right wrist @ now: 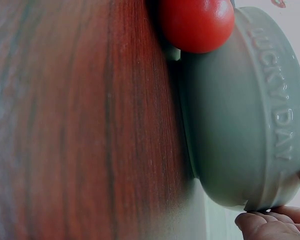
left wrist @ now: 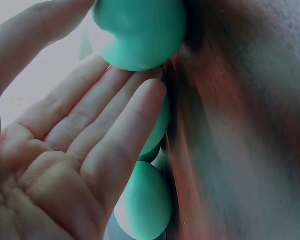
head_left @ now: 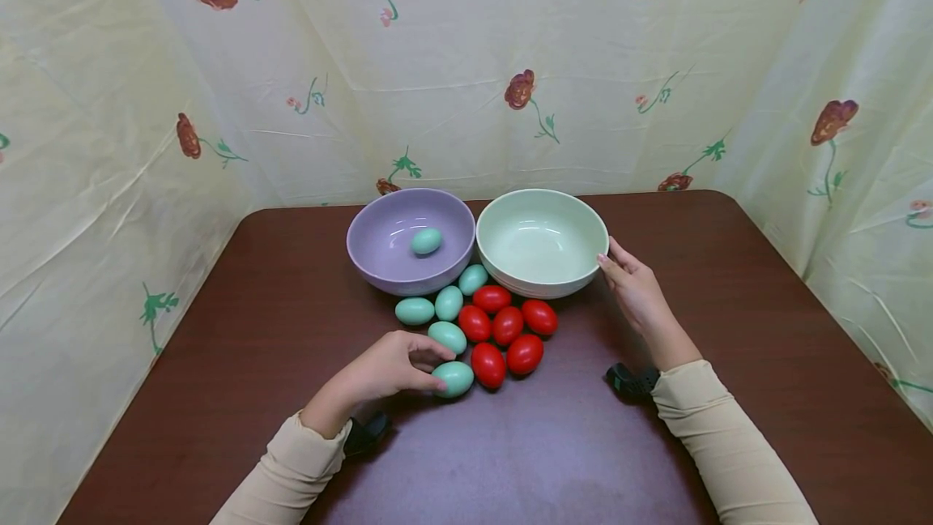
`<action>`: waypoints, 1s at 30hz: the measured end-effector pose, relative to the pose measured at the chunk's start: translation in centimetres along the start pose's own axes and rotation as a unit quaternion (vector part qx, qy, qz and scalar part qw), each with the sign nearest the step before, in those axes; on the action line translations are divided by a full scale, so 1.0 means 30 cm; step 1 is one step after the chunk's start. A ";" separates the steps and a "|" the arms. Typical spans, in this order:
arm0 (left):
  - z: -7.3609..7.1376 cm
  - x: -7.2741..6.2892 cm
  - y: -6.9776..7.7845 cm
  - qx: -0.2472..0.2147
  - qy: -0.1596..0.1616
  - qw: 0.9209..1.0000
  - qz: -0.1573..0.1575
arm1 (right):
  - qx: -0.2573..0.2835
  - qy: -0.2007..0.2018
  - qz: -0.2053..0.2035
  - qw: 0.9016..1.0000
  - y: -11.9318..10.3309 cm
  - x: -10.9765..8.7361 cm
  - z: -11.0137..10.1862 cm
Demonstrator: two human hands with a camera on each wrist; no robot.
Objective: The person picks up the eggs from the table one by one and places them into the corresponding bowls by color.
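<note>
My left hand [head_left: 397,364] is at the nearest green egg [head_left: 453,379], its thumb at the egg's left side and its fingers stretched behind it. In the left wrist view those fingers look nearly straight beside the egg [left wrist: 142,32]. My right hand [head_left: 641,298] holds the right side of the pale green bowl [head_left: 539,286], thumb at the rim and fingers against the outer wall. More green eggs [head_left: 415,311] lie left of several red eggs [head_left: 507,326], all in front of the bowls. One green egg [head_left: 426,241] sits inside the purple bowl [head_left: 372,266].
Both bowls stand side by side towards the back of the dark brown table [head_left: 306,266]. Behind it hangs a flowered cloth [head_left: 452,104], which also runs along both sides. Raised lettering [right wrist: 275,95] marks the pale green bowl's outside.
</note>
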State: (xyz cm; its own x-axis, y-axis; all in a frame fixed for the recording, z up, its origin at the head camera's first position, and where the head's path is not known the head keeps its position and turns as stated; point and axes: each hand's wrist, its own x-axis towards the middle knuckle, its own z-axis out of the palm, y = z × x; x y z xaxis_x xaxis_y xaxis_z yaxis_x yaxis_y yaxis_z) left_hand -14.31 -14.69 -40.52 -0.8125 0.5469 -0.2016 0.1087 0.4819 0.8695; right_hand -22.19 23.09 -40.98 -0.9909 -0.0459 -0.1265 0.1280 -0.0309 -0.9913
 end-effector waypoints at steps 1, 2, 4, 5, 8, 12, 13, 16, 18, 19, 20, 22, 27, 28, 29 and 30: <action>0.000 0.000 -0.001 -0.001 -0.001 1.000 0.000 | 0.001 0.000 -0.001 1.000 0.000 0.000 0.001; 0.001 0.001 -0.002 -0.003 -0.002 1.000 0.000 | 0.002 -0.001 -0.001 1.000 -0.001 -0.001 0.002; 0.002 0.002 -0.004 -0.005 -0.003 1.000 -0.001 | 0.003 -0.001 -0.002 1.000 -0.002 -0.001 0.002; 0.003 0.002 -0.005 -0.004 -0.003 1.000 0.000 | 0.004 -0.001 -0.002 1.000 -0.002 -0.001 0.002; 0.006 0.002 -0.007 -0.003 -0.005 1.000 0.003 | 0.002 -0.003 -0.002 1.000 -0.001 -0.001 0.002; 0.010 0.003 -0.006 0.000 -0.010 1.000 0.008 | -0.003 -0.003 -0.002 1.000 0.002 -0.001 -0.001; 0.011 0.003 -0.006 0.002 -0.011 1.000 0.008 | -0.004 -0.004 -0.003 1.000 0.003 -0.001 -0.002; 0.013 0.003 -0.005 0.007 -0.013 1.000 0.002 | -0.005 -0.004 -0.004 1.000 0.003 0.000 -0.004; 0.015 0.003 -0.006 0.008 -0.013 1.000 -0.002 | -0.002 -0.004 -0.006 1.000 0.003 0.000 -0.004; 0.015 0.003 -0.006 0.010 -0.012 1.000 -0.003 | -0.001 -0.004 -0.006 1.000 0.003 0.000 -0.004; 0.016 0.003 -0.006 0.009 -0.012 1.000 -0.003 | 0.000 -0.005 -0.006 1.000 0.003 0.000 -0.004; 0.016 0.004 -0.006 0.009 -0.012 1.000 -0.003 | 0.000 -0.005 -0.006 1.000 0.003 0.001 -0.003; 0.018 0.004 -0.002 0.014 -0.010 1.000 -0.006 | 0.000 -0.006 -0.007 1.000 0.002 0.001 -0.003; 0.018 0.004 -0.001 0.015 -0.010 1.000 -0.006 | 0.000 -0.005 -0.007 1.000 0.002 0.001 -0.003; 0.018 0.003 0.000 0.018 -0.010 1.000 -0.007 | 0.000 -0.005 -0.007 1.000 0.002 0.000 -0.003; 0.019 0.003 0.001 0.020 -0.010 1.000 -0.007 | 0.001 -0.004 -0.007 1.000 0.002 0.001 -0.003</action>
State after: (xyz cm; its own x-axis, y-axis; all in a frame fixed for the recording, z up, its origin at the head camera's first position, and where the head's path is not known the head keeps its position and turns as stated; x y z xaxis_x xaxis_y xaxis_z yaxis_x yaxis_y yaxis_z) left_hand -14.07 -14.24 -40.78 -0.8027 0.5529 -0.2237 0.1194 0.5164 0.8480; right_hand -22.20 23.17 -41.04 -0.9921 -0.0539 -0.1129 0.1148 -0.0332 -0.9928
